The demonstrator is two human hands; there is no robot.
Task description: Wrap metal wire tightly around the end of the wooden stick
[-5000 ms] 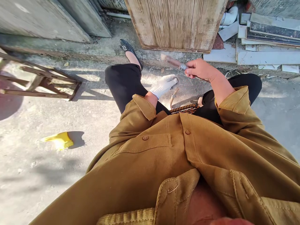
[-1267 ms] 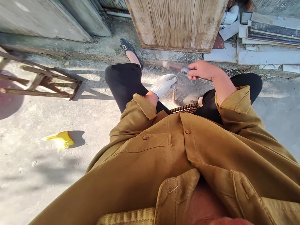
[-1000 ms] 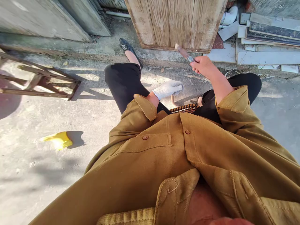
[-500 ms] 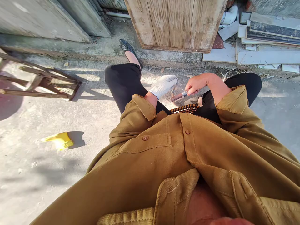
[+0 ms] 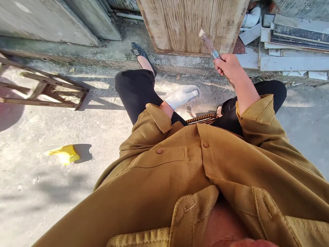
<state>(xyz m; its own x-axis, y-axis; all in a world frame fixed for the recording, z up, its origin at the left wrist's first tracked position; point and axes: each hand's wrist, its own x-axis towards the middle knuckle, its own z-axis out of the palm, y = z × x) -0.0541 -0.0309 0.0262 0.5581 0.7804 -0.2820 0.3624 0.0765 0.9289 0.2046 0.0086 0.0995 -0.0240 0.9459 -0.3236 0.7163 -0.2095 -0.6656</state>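
My right hand, bare, grips one end of a short wooden stick with a pale, blunt far tip. Silvery thread or wire is wound round the stick just beyond my fingers. The stick is raised and points away to the upper left. My left hand, in a white knitted glove, is closed over my lap. From its fingers a thin strand runs up toward my right hand; its far end is too fine to follow. Below the glove stands a small round-topped wooden piece.
Ahead leans a weathered wooden panel. Stacked boards or tiles lie at the right, near a white pipe bend. A wooden frame is at the left, and a yellow object lies on the concrete. Striped woven edging shows between my legs.
My right hand has swung up and away with the stick, which was low beside my left hand and now points upward. My left hand has stayed nearly in place, turning slightly.
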